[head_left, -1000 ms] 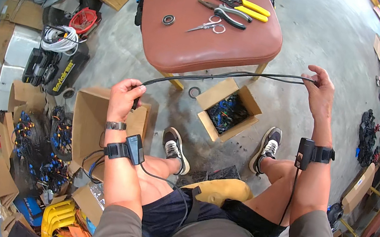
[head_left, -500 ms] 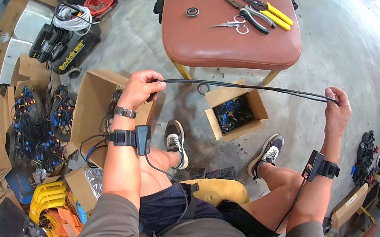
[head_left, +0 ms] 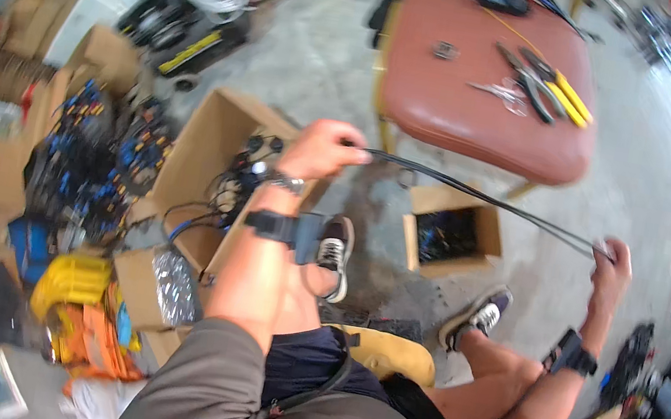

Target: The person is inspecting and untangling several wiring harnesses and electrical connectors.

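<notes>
While your left hand (head_left: 323,152) keeps its fingers closed on the paired black cables (head_left: 415,167) at ten o'clock from the small carton (head_left: 489,229), your right hand (head_left: 612,272) pinches them at three o'clock. The cables span between both hands. At twelve o'clock, a brown padded seat (head_left: 456,123) bears scissors (head_left: 510,96), pliers (head_left: 540,99) and yellow-handled wire strippers (head_left: 574,100); a larger carton (head_left: 204,134) stands at nine o'clock.

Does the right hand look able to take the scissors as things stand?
Probably not yet: the right hand holds the cable. Nothing covers the scissors on the seat, though.
</notes>
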Tool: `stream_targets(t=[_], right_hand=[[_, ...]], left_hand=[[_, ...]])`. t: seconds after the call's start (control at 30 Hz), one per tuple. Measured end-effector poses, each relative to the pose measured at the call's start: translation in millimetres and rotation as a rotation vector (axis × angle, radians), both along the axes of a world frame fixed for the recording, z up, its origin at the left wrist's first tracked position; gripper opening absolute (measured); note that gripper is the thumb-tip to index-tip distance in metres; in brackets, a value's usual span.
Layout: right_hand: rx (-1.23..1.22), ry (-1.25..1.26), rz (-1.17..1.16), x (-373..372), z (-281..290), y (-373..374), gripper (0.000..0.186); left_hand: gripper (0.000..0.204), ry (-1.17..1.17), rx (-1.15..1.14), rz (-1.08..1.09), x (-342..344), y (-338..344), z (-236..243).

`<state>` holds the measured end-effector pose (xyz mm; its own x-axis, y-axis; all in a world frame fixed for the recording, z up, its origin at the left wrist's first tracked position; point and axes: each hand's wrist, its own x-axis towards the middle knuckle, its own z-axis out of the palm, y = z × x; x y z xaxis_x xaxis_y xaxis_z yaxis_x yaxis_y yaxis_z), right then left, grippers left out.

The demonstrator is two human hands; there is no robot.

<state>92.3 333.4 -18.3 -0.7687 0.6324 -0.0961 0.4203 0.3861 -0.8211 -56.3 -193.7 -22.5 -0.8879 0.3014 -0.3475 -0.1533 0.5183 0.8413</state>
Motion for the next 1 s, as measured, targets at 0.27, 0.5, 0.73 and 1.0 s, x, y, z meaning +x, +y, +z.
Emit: stream_targets(t=[0.27, 0.5, 0.73, 1.0], right_hand=[[-0.373, 0.134, 0.194, -4.7, 11.7, -19.4, 0.03], [-0.504, 0.243, 0.376, -14.6, 27.9, -75.5, 0.025], [-0.37, 0.088, 0.737, -10.4, 19.5, -167.3, 0.013], [-0.582, -0.07, 0.695, -18.6, 8.1, -201.1, 0.049]], left_hand=[[0.026, 0.05, -0.012, 0.003, 5.3, 27.8, 11.1], [0.03, -0.086, 0.329, -0.129, 27.1, 45.2, 32.1], [0.028, -0.052, 0.646, -0.198, 74.7, 110.9, 34.5], [0.02, 0.307, 0.484, 0.089, 106.3, 128.1, 32.2]])
